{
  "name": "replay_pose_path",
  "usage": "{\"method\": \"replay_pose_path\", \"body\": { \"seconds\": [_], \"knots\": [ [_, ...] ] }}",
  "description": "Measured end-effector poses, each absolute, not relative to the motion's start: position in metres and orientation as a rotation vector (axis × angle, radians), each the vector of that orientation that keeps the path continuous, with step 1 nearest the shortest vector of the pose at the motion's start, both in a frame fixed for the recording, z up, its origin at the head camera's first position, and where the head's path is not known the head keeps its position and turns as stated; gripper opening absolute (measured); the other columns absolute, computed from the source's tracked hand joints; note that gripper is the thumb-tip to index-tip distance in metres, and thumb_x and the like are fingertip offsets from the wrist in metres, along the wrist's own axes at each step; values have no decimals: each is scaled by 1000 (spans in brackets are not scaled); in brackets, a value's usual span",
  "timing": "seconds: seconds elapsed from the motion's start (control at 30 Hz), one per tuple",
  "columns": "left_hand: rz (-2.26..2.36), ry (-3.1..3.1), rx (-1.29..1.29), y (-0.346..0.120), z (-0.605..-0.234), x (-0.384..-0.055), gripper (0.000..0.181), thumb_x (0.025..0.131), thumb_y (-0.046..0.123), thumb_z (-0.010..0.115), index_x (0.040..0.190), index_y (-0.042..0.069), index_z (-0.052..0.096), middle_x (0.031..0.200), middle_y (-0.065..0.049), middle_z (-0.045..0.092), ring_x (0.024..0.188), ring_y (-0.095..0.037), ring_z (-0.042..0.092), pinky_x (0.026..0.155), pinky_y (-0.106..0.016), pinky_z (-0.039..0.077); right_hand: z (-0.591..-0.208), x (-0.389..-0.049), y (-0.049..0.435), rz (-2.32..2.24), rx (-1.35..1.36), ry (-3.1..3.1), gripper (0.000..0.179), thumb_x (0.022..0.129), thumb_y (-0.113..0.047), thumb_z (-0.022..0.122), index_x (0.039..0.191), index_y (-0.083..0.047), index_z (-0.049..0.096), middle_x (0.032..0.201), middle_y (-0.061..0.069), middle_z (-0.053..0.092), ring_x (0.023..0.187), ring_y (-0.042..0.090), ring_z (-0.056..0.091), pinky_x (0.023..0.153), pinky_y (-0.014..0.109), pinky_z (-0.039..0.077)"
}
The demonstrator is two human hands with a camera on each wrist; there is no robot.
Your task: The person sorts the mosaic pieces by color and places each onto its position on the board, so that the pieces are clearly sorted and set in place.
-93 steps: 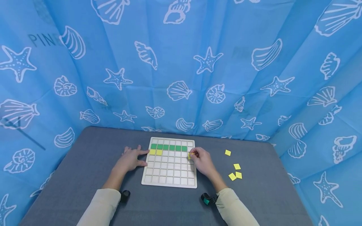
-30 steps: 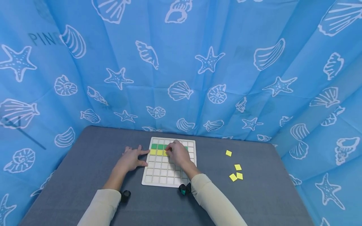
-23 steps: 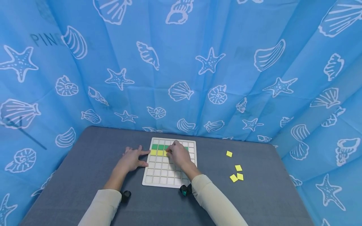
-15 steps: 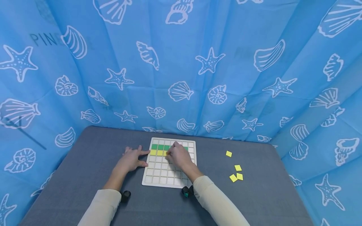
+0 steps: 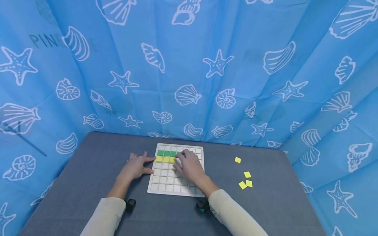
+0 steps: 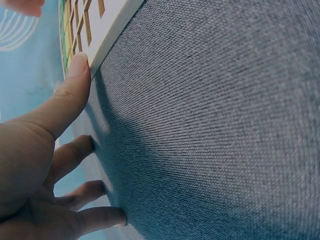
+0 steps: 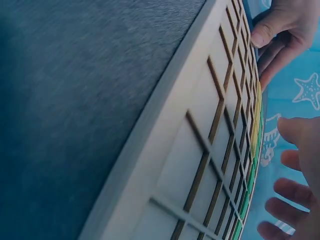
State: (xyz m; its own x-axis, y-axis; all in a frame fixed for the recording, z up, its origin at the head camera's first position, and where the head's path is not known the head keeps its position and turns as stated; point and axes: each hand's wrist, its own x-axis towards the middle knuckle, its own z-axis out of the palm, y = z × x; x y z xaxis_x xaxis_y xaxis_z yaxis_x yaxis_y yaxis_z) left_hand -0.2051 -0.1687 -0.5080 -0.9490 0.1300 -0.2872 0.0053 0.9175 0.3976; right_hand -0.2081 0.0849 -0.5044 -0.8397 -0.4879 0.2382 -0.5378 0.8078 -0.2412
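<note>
A whitish square grid board (image 5: 149,188) lies on the grey table. Its second row from the back holds green square tiles (image 5: 166,153), partly hidden by my right hand. In the row below, three yellow square tiles (image 5: 165,159) fill the left cells. My left hand (image 5: 136,167) rests at the board's left edge, thumb and index finger against it, the other fingers spread on the cloth in the left wrist view. Over the board's middle is my right hand (image 5: 192,167), its fingertips just right of the third yellow tile. The right wrist view shows its fingers apart, holding nothing.
To the board's right, several loose yellow tiles (image 5: 247,174) lie on the grey cloth-covered table (image 5: 265,209). A blue curtain (image 5: 189,65) with white shells and starfish hangs around the back and sides.
My right hand carried a yellow tile from the board's right edge to the third cell of the yellow row, let it go, and drew slightly right. The left hand has stayed put.
</note>
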Motion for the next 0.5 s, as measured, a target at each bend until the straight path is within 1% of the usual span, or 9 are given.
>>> {"method": "replay_pose_path", "body": {
  "seconds": [0.13,0.2,0.3,0.4,0.5],
  "knots": [
    [569,2768,99,-169,-506,-205,68,87,37,79,149,27,54,164,-24,31,150,-62,14,112,-78,25,-503,-206,88,425,785,-2842,47,99,-41,66,138,-14,60,137,16,56,127,34,55,101,52,48],
    [571,2764,97,-169,-506,-205,68,87,37,79,150,28,54,164,-24,30,150,-61,14,113,-78,25,-503,-205,90,419,762,-2865,53,100,-44,64,144,-15,56,144,18,53,135,37,50,109,57,43],
    [565,2764,98,-169,-506,-204,68,87,38,79,150,28,54,164,-24,31,150,-61,16,112,-78,26,-502,-205,94,427,722,-2903,60,100,-49,61,149,-17,50,152,19,47,144,41,42,117,62,34],
    [563,2761,88,-168,-507,-204,68,87,38,79,150,28,54,165,-24,31,150,-61,16,112,-78,26,-503,-206,98,415,688,-2934,63,100,-54,57,153,-21,46,157,18,42,149,44,35,120,67,27],
    [559,2762,96,-167,-508,-205,69,87,38,79,150,29,54,164,-24,31,150,-61,16,112,-78,25,-504,-206,104,406,649,-2954,64,101,-57,53,154,-23,44,161,17,38,152,46,28,122,69,21]
  ]
}}
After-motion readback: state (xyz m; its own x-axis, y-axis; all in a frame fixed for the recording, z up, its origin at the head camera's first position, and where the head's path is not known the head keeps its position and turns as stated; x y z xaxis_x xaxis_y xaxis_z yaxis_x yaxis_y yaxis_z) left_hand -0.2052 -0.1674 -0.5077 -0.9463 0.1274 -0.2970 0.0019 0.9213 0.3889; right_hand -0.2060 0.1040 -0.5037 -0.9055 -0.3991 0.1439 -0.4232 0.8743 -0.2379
